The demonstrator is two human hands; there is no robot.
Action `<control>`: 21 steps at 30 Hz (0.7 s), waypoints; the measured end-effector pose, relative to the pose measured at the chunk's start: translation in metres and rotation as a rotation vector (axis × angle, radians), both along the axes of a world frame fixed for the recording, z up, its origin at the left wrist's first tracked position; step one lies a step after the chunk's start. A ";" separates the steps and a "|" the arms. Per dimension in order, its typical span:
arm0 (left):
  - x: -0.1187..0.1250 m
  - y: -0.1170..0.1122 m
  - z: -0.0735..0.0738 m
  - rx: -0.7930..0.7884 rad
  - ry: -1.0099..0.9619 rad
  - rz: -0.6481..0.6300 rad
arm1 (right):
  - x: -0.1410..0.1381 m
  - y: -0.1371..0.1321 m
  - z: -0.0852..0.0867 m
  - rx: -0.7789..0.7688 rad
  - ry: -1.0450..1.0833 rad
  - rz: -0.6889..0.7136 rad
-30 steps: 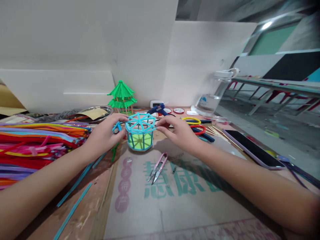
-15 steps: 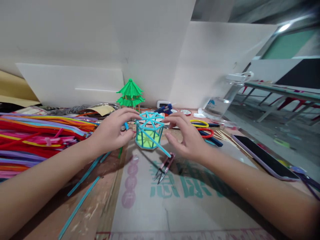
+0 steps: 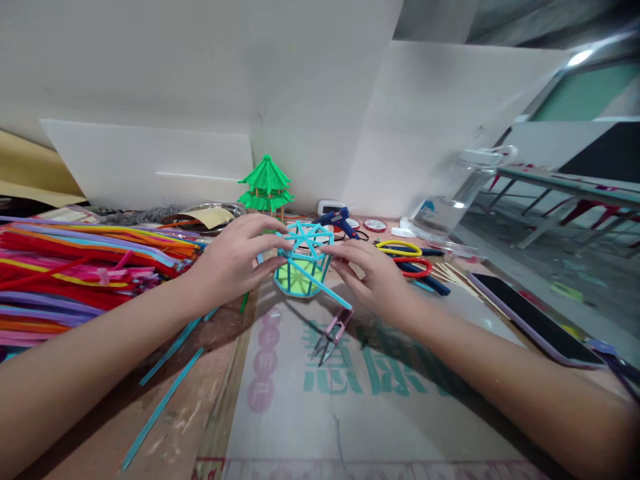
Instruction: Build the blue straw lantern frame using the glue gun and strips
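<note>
While our left hand (image 3: 240,257) and right hand (image 3: 379,275), half-curled, flank the frame (image 3: 305,238) (grip unclear), we're seemingly fitting a strip (image 3: 325,287), needing steadiness next

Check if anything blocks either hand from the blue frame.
Nothing visible does: the left hand and right hand reach opposite sides of the blue frame, though exact contact is unclear. A blue strip slants across its front, from beside the left hand toward the pink snips, without blocking either.
</note>
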State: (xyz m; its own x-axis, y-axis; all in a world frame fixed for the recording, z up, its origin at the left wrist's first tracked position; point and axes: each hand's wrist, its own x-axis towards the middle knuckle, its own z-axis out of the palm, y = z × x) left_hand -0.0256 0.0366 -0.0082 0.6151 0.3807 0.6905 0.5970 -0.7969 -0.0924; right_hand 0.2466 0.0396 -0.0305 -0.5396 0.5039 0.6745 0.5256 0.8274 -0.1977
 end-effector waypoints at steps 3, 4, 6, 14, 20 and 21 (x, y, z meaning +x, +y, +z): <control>0.002 -0.002 -0.002 0.005 -0.013 0.004 | 0.000 0.000 0.000 0.009 0.003 0.012; 0.002 -0.002 -0.003 0.000 -0.020 0.007 | 0.000 0.000 0.001 0.005 0.002 0.017; 0.004 -0.004 -0.005 -0.050 -0.053 0.018 | 0.000 0.000 0.002 -0.012 -0.005 0.031; 0.009 -0.007 -0.008 -0.218 -0.193 0.059 | -0.001 -0.002 0.002 -0.099 0.051 0.047; 0.010 -0.007 -0.007 -0.203 -0.184 0.063 | -0.002 -0.013 0.010 -0.204 0.233 -0.008; 0.009 -0.007 -0.008 -0.202 -0.184 0.064 | -0.002 -0.015 0.013 -0.188 0.201 0.004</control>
State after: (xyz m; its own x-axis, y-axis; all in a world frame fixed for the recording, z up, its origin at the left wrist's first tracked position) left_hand -0.0162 0.0294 -0.0158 0.4566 0.5559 0.6946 0.6385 -0.7484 0.1793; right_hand 0.2445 0.0249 -0.0180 -0.4067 0.6286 0.6629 0.4574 0.7682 -0.4478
